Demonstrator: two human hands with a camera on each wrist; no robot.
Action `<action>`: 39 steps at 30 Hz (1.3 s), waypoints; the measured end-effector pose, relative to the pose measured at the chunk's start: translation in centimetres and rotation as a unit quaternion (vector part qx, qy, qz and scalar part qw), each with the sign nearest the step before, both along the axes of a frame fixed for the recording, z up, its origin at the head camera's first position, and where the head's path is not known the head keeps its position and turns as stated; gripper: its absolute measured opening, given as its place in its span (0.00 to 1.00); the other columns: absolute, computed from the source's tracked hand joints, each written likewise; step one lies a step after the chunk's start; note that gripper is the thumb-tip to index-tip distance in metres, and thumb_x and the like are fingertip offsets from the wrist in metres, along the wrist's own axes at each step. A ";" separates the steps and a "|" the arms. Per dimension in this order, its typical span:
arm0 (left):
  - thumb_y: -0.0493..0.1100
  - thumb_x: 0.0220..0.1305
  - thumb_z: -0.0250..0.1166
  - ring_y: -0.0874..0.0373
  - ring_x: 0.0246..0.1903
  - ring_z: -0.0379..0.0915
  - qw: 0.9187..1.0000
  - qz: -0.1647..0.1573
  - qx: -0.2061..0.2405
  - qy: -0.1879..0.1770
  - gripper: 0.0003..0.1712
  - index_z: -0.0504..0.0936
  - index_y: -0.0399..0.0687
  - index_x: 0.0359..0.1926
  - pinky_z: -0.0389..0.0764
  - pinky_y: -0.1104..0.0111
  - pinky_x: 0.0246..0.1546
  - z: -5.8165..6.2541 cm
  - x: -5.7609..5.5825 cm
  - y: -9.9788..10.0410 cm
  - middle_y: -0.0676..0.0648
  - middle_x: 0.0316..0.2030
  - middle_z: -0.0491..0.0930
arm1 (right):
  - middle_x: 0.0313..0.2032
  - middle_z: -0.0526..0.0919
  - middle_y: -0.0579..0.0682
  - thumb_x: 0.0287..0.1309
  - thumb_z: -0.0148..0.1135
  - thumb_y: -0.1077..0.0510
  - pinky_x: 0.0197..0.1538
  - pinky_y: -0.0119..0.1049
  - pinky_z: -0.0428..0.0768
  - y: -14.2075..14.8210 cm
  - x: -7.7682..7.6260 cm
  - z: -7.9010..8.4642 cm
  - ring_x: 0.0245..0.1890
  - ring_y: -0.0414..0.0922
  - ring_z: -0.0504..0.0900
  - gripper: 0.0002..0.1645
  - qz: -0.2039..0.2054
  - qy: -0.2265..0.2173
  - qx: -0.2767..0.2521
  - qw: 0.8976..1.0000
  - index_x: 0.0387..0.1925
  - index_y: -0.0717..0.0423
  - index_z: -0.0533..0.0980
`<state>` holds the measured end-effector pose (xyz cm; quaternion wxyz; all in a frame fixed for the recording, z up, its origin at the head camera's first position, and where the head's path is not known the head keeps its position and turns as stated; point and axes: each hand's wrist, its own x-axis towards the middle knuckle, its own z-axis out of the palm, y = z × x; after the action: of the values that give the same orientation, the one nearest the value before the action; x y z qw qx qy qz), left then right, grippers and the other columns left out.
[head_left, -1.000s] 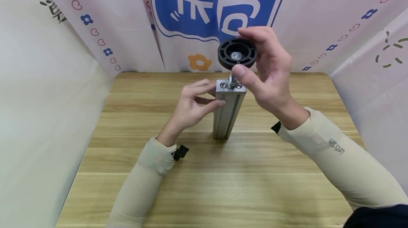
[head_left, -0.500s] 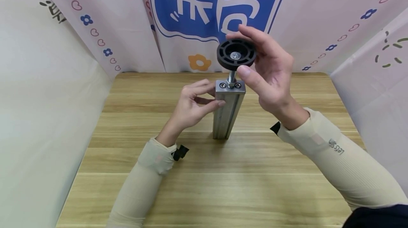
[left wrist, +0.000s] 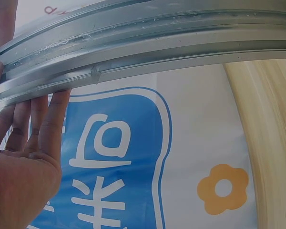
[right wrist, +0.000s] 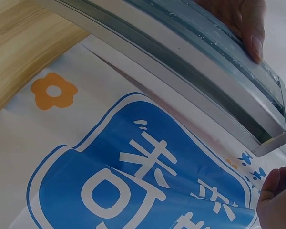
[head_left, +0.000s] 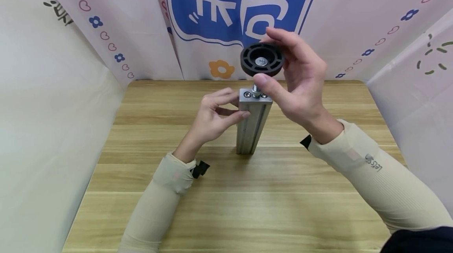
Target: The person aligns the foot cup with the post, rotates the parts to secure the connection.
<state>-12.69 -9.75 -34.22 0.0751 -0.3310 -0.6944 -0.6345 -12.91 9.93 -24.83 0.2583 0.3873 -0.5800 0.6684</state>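
Black disc (head_left: 262,53) atop upright metal post (head_left: 250,125)

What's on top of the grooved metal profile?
An end plate with two screws, and a metal stem bearing a round black foot. The foot and right hand hide the stem's upper part.

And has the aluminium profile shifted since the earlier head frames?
No. The aluminium profile stands on the same spot of the wood-grain tabletop, the left hand holding its upper end.

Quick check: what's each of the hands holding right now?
Left hand: holding the metal bar near its top.
Right hand: holding the black disc by its rim.
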 end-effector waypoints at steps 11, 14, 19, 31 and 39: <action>0.25 0.59 0.74 0.53 0.42 0.84 1.000 -0.001 -0.006 -0.001 0.24 0.85 0.31 0.58 0.95 0.60 0.40 0.0 0.0 0.0 0.37 0.44 0.85 | 0.45 0.73 0.51 0.50 0.85 0.47 0.48 0.28 0.87 -0.1 -0.1 -0.2 0.44 0.47 0.78 0.51 -0.017 -0.009 0.005 1.000 0.62 0.79 0.73; 0.25 0.59 0.74 0.53 0.42 0.84 1.000 -0.001 -0.003 -0.002 0.25 0.85 0.30 0.58 0.95 0.60 0.40 0.0 0.0 0.0 0.36 0.44 0.85 | 0.47 0.75 0.52 0.52 0.82 0.39 0.50 0.29 0.86 -0.1 -0.1 -0.2 0.45 0.47 0.79 0.53 -0.015 -0.006 0.005 1.000 0.62 0.78 0.72; 0.25 0.59 0.73 0.56 0.42 0.84 1.000 -0.002 0.001 -0.007 0.24 0.85 0.31 0.58 0.95 0.60 0.40 0.0 0.1 0.0 0.36 0.44 0.85 | 0.55 0.84 0.56 0.62 0.66 0.49 0.57 0.33 0.87 0.0 -0.1 -0.1 0.51 0.49 0.84 0.39 0.014 -0.002 -0.008 1.000 0.64 0.76 0.71; 0.26 0.60 0.73 0.48 0.42 0.84 1.000 -0.004 0.001 -0.007 0.23 0.85 0.31 0.58 0.95 0.60 0.40 -0.1 -0.1 0.0 0.36 0.44 0.85 | 0.53 0.89 0.58 0.56 0.57 0.62 0.55 0.37 0.90 0.3 -0.1 0.1 0.53 0.51 0.89 0.34 0.043 -0.014 -0.018 0.999 0.65 0.73 0.73; 0.26 0.60 0.73 0.58 0.42 0.84 1.000 -0.003 -0.001 -0.001 0.22 0.86 0.31 0.57 0.95 0.60 0.40 -0.1 0.0 0.0 0.35 0.44 0.85 | 0.51 0.88 0.54 0.57 0.63 0.59 0.54 0.33 0.89 0.3 -0.1 0.1 0.49 0.48 0.87 0.34 0.024 -0.003 -0.015 1.000 0.63 0.75 0.73</action>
<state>-12.74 -9.77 -34.32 0.0722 -0.3319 -0.6941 -0.6347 -12.97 10.22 -24.72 0.2463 0.3949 -0.5617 0.6840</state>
